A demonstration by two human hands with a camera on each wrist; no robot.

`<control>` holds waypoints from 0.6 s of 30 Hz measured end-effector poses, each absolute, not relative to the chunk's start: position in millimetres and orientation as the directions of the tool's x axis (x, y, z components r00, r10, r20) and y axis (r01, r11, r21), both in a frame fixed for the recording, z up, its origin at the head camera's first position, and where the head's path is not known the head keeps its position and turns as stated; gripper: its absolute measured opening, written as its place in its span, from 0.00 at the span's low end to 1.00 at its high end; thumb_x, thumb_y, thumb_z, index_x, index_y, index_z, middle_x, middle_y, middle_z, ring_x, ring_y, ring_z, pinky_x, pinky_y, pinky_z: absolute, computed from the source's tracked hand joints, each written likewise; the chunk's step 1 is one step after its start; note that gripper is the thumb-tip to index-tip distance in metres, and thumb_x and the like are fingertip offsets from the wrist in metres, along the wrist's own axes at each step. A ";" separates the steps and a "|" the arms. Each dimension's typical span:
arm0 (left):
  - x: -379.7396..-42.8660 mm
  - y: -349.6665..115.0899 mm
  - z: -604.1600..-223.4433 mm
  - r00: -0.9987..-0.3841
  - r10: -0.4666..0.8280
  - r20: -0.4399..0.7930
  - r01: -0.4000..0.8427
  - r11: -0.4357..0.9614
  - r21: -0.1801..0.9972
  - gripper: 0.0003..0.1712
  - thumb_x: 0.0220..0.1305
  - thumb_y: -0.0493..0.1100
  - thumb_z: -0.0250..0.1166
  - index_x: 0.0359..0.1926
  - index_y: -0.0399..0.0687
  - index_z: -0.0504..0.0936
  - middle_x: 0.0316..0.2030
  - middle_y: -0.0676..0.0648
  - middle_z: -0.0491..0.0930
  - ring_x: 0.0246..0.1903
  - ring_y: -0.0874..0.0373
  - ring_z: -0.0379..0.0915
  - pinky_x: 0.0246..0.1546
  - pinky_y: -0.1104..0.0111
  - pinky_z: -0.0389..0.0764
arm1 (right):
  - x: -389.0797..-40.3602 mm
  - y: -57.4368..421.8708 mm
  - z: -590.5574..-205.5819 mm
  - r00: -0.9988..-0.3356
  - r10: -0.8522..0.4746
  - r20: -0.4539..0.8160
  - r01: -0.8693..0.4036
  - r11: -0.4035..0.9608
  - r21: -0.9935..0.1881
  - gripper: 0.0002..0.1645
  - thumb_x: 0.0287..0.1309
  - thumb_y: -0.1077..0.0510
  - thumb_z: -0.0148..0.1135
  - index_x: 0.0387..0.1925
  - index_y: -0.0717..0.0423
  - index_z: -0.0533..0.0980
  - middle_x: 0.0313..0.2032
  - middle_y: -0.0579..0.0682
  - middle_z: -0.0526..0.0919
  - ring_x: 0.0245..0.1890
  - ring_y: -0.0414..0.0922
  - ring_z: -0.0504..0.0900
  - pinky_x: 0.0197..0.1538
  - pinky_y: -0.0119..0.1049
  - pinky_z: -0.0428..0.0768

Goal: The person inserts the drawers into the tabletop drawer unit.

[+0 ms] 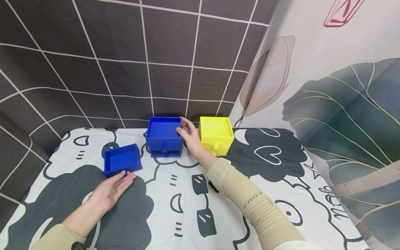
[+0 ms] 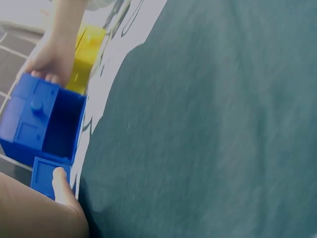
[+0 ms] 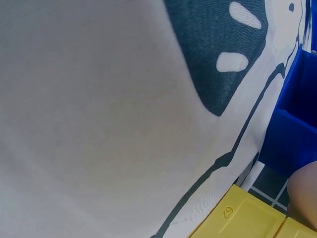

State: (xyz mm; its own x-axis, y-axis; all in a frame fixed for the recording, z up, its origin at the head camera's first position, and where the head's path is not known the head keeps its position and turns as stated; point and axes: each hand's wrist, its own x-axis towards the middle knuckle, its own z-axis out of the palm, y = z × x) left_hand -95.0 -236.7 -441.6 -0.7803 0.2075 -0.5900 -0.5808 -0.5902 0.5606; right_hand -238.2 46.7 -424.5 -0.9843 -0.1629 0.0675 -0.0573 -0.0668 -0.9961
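Note:
A small blue drawer (image 1: 122,160), open-topped, lies tilted on the cloth at the left. My left hand (image 1: 109,191) pinches its round knob between thumb and fingers; in the left wrist view the thumb lies against the drawer front (image 2: 45,173). The blue drawer cabinet (image 1: 164,130) stands at the back, with a shallow tray top, an upper drawer with a knob, and a vacant lower slot (image 2: 64,121). My right hand (image 1: 192,139) holds the cabinet's right side, thumb over the top rim and fingers along the wall.
A yellow drawer cabinet (image 1: 216,130) with knobs stands just right of my right hand. A cartoon-print cloth (image 1: 168,222) covers the table. Behind it hangs a dark gridded curtain (image 1: 125,76), and a leaf-patterned curtain (image 1: 343,114) borders the right.

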 end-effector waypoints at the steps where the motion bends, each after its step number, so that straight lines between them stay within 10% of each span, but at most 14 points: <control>1: -93.3 -234.4 -442.3 -0.784 0.207 -0.586 -0.581 -0.578 0.573 0.19 0.85 0.41 0.50 0.35 0.51 0.83 0.34 0.50 0.91 0.38 0.62 0.91 0.51 0.73 0.90 | -238.1 46.6 -424.1 -0.984 -0.163 0.068 -0.058 -0.067 -0.996 0.34 0.77 0.61 0.56 0.79 0.60 0.62 0.79 0.60 0.65 0.81 0.55 0.63 0.84 0.50 0.64; 18: -64.2 -200.2 -451.0 -0.807 0.173 -0.565 -0.573 -0.464 0.676 0.17 0.84 0.38 0.53 0.36 0.53 0.85 0.38 0.53 0.90 0.40 0.65 0.90 0.53 0.72 0.90 | -237.6 46.6 -423.0 -0.985 -0.158 0.062 -0.054 -0.055 -0.997 0.34 0.77 0.61 0.56 0.79 0.60 0.62 0.79 0.60 0.65 0.80 0.56 0.64 0.84 0.51 0.64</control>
